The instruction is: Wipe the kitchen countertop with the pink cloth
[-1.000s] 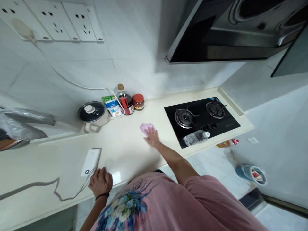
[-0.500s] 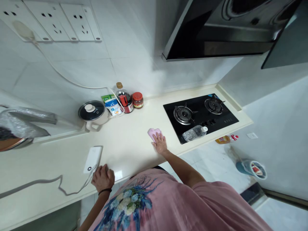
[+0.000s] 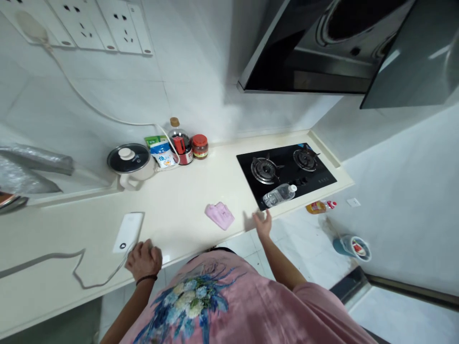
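My right hand [image 3: 263, 224] is over the counter's front edge by the near corner of the black gas hob [image 3: 322, 180]. Its thumb and fingers are apart, with nothing held. A clear plastic bottle [image 3: 279, 195] with a white cap lies on its side along the hob's front, just beyond those fingers. To the left, a folded pink cloth [image 3: 220, 215] lies flat on the counter, untouched. My left hand [image 3: 145, 260] rests at the counter edge with its fingers curled in. Beside it are a white power bank [image 3: 128, 232] and a grey cable [image 3: 79, 270] that runs up to the hand.
Along the wall stand an electric pot [image 3: 133, 165], a blue-white packet [image 3: 162, 154], a dark sauce bottle [image 3: 185, 156] and a red-lidded jar [image 3: 200, 147]. A range hood [image 3: 304, 79] overhangs the hob. On the floor at right are an oil bottle [image 3: 317, 207] and a bucket [image 3: 344, 245].
My right hand has let go of the pink cloth and moved right to the hob's corner. The view has shifted slightly. My left hand stays at the counter edge.
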The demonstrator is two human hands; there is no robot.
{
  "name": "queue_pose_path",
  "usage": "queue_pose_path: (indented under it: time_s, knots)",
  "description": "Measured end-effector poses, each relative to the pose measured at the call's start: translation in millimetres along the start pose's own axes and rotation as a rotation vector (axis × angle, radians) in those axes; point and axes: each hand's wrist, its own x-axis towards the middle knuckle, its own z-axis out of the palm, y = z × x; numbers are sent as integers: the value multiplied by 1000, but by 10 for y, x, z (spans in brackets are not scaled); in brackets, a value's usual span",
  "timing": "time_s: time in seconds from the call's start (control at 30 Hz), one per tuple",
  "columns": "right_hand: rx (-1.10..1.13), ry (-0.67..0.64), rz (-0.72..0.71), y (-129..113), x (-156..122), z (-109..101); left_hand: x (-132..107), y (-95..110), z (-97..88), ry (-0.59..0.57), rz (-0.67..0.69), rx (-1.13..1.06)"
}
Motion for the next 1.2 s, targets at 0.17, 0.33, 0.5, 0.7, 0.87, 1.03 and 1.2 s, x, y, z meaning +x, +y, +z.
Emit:
queue_pose_path:
  time_s: [0.17,0.33,0.5,0.7,0.87,1.03,1.2]
  knots:
    - [54,358,89,-216,800,-433,-7,51,-10,-18,-11,2]
    - [135,416,-57,-392,1271,-430,8,54,-10,-55,-44,11]
    - [48,348,-111,-405,1433,-472,-2,55,-13,-76,-49,2]
    - [-203,-31,-347,-721,1495,-259,-10,30,16,-75,-66,-40]
    - [-656,-356,-653,-1120,1331,240,-14,-4,27,-26,-12,-65]
    - [-886,-318,-731,-1212,1255,411,-20,-4,21,8,-7,-91]
    - [-751,-306,-708,-1119,1324,374,-13,-14,27,37,25,-105]
